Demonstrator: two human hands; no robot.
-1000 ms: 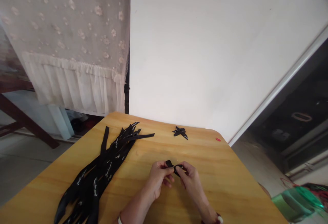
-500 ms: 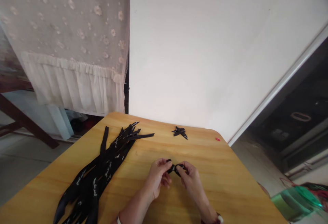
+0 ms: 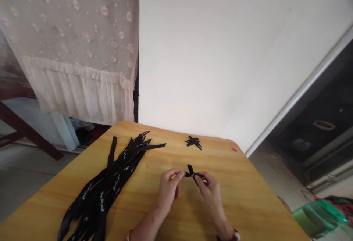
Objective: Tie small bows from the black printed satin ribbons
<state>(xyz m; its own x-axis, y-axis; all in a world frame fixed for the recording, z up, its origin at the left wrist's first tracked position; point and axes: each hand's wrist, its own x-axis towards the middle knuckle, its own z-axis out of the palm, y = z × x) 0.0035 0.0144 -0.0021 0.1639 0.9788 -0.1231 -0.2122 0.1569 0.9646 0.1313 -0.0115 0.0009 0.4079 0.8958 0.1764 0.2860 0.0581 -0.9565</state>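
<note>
A small black ribbon bow [image 3: 192, 174] is held between my two hands above the wooden table [image 3: 242, 193]. My right hand [image 3: 211, 189] pinches its right side between thumb and fingers. The thumb and forefinger of my left hand [image 3: 170, 186] are closed on the tip of the bow's left end. One loop or tail points up, away from me. Left of my hands lies a heap of black ribbon strips [image 3: 116, 178] with white lettering. Another black bow [image 3: 193, 142] rests near the table's far edge.
A small red piece [image 3: 234, 150] lies at the far right corner of the table. Behind stands a white panel [image 3: 215, 57], with a lace curtain [image 3: 82, 42] to its left. A green translucent container [image 3: 317, 217] is at the lower right, beyond the table edge.
My left hand has shifted from the bow's left loop to the tip of an end. My right hand has moved slightly right, and the bow has turned, with one part now pointing up.
</note>
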